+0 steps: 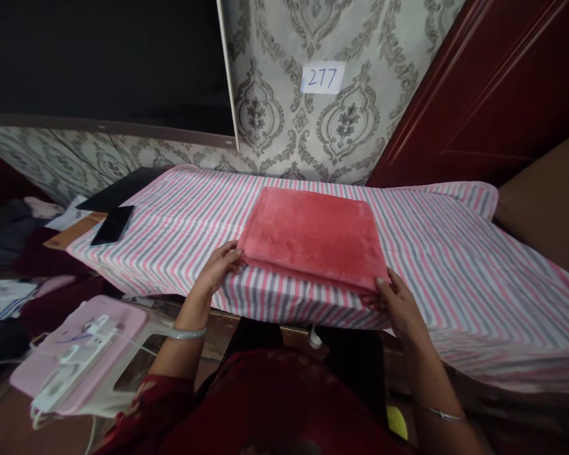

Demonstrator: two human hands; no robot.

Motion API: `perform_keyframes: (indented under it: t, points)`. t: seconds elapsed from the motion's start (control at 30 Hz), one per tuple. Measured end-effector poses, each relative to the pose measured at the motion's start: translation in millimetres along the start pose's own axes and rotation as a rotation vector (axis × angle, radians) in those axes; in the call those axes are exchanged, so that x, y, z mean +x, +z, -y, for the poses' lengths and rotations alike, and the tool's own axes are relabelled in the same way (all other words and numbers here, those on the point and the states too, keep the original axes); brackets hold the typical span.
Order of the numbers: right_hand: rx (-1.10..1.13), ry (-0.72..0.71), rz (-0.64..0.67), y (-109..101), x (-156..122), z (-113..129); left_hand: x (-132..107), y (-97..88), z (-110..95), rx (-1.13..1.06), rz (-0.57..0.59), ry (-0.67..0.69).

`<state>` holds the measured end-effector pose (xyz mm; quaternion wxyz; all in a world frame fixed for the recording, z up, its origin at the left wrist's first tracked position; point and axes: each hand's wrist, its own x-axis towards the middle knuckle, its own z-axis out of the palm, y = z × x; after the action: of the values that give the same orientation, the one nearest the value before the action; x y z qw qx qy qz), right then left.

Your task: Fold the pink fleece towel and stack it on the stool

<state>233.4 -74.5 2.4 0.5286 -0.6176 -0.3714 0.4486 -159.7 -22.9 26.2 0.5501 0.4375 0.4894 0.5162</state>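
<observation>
A coral-red plush cloth (313, 234), folded into a flat rectangle, lies on the striped cover near its front edge. At its near left corner my left hand (220, 262) is closed on the edge, with the fingertips partly hidden under it. My right hand (396, 297) grips the near right corner, thumb on top and fingers below. Between the hands, the front edge of the folded cloth shows more than one layer.
A pink, white and grey striped cover (184, 221) drapes the surface. On its left lies a black phone (114, 225). A TV (109, 63) stands behind. At lower left, a power strip (76, 366) rests on a pink-topped stool (123, 316). A brown object (550, 202) stands right.
</observation>
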Motion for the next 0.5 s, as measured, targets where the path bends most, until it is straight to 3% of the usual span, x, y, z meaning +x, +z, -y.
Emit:
perform_keyframes:
  t: [0.23, 0.4, 0.5]
  points:
    - [0.089, 0.009, 0.089, 3.5, 1.1, 4.1, 2.1, 10.1, 1.5, 0.089, -0.076, 0.040]
    - [0.086, 0.019, 0.076, 5.9, 1.7, 7.6, 2.1, 13.2, -3.7, 0.132, -0.095, -0.029]
    - [0.077, 0.033, 0.058, 7.3, 3.6, 7.5, 0.5, 18.0, -4.0, 0.144, -0.077, 0.001]
